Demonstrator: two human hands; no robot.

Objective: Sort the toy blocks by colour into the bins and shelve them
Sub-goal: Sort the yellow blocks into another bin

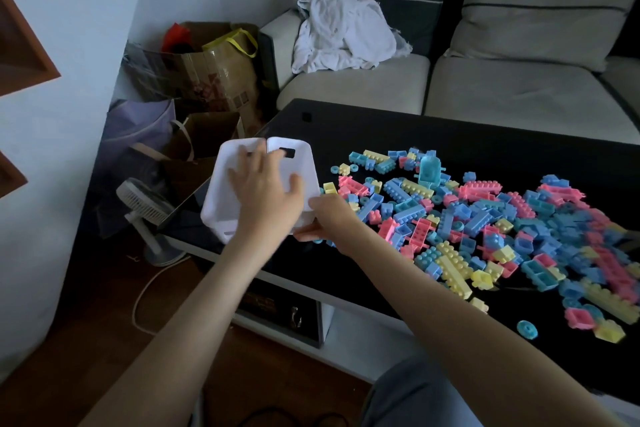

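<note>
Several pink, blue, yellow and teal toy blocks (485, 229) lie spread over the right half of the black table (374, 128). Two white plastic bins sit side by side above the table's left end, tilted. My left hand (266, 198) lies across both, its fingers reaching into the left bin (221, 204) and its thumb curled over the right bin (298, 163). My right hand (332, 222) grips the near rim of the right bin. Both bins look empty.
A pale sofa (502, 80) with a crumpled white cloth (343, 35) runs behind the table. Paper bags (207, 69) and a small white fan (145, 208) with its cord stand on the floor to the left. Brown wall shelves (20, 45) show at far left.
</note>
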